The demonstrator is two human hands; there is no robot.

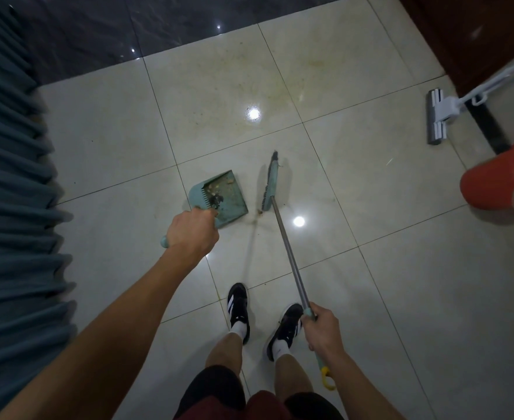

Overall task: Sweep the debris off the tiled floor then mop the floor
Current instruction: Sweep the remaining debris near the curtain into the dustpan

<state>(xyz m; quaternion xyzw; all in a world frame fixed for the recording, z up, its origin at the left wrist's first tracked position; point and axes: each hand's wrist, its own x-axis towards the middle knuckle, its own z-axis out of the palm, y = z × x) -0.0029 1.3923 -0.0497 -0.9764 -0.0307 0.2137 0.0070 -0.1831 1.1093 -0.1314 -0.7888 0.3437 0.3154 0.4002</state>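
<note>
My left hand grips the handle of a teal dustpan that rests on the pale tiled floor, with brown debris lying inside it. My right hand holds the metal handle of a teal broom, whose head stands on the floor just right of the dustpan. A small bit of debris lies between pan and broom head. Faint yellowish dirt stains spread over the tiles farther ahead.
A white and grey flat mop leans at the right against a dark wooden door. An orange bucket stands at the right edge. Teal curtains hang along the left. Dark glossy tiles run along the far side.
</note>
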